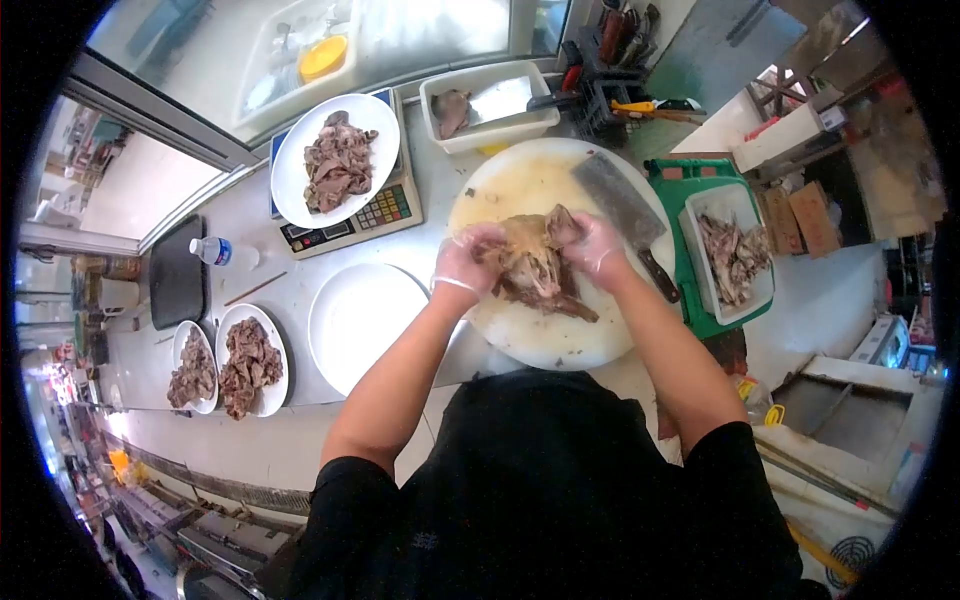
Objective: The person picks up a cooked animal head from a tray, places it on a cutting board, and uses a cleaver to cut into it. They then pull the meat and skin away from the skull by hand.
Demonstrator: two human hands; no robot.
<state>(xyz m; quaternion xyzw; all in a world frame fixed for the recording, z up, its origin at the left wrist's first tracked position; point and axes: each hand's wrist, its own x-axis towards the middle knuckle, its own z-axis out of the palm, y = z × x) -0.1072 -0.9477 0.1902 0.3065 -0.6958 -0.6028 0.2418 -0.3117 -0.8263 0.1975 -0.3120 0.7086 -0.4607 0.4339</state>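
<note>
A large piece of cooked meat on the bone lies on the round white cutting board. My left hand, in a clear thin glove, is closed on its left side. At the upper right of the same piece, my right hand, gloved likewise, grips a flap of meat. Just right of that hand, a broad cleaver rests flat on the board, its dark handle pointing down to the right. Small scraps are scattered on the board. My fingertips are partly hidden by the meat.
Left of the board are a bare white plate and a scale bearing a plate of sliced meat. Two meat plates sit farther left, near a bottle. A bone-filled bin stands right; knives are behind.
</note>
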